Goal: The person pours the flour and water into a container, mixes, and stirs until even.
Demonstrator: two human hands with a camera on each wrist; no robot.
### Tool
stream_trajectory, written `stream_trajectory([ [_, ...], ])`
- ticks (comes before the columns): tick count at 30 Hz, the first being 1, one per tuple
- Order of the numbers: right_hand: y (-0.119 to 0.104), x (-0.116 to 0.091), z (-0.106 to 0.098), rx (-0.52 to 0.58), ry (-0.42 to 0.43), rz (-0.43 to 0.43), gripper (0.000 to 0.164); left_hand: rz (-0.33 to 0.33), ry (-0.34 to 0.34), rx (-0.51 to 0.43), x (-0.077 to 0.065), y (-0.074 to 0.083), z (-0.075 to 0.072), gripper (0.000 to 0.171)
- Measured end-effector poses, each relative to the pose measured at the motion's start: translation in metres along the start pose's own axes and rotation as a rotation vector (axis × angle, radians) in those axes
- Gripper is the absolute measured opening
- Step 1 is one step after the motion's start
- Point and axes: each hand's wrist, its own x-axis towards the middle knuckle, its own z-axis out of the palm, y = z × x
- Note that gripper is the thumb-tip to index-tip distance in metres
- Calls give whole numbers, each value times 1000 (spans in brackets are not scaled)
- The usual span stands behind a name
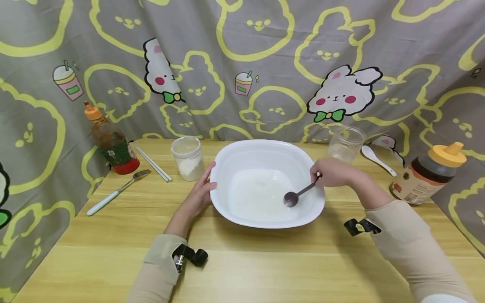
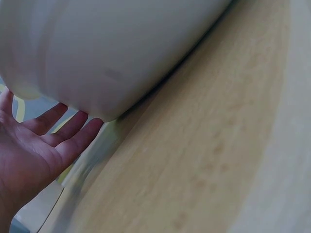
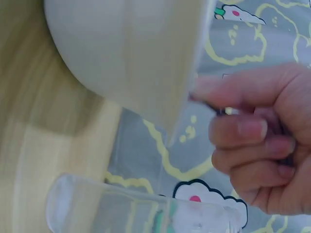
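A large white basin [image 1: 235, 153] stands mid-table, with a pale, glossy layer at its bottom that I cannot identify. My left hand [image 1: 198, 194] holds the basin's left side, thumb at the rim and fingers against the outer wall, as the left wrist view also shows on the basin [image 2: 112, 53]. Over the right rim, my right hand [image 1: 333, 172] grips the handle of a dark measuring spoon [image 1: 291, 199]. The spoon's bowl is inside the basin, low on the right; whether it touches the bottom is unclear. In the right wrist view the right hand [image 3: 262, 141] has curled fingers.
Left of the basin stand a jar of white powder [image 1: 190, 166], chopsticks [image 1: 153, 164], a fork [image 1: 117, 192] and a red sauce bottle [image 1: 117, 147]. Rightward are a clear jar [image 1: 345, 145], a white spoon [image 1: 379, 160] and a dark sauce bottle [image 1: 424, 176]. A patterned curtain [image 1: 204, 33] hangs behind.
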Motion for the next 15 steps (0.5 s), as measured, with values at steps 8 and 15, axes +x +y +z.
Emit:
stream_trajectory([
  [8, 6, 27, 2, -55, 144, 85, 10, 8, -1, -3, -1, 0, 1, 65],
  [15, 4, 60, 19, 41, 234, 94, 7, 9, -3, -4, 0, 0, 2, 66],
])
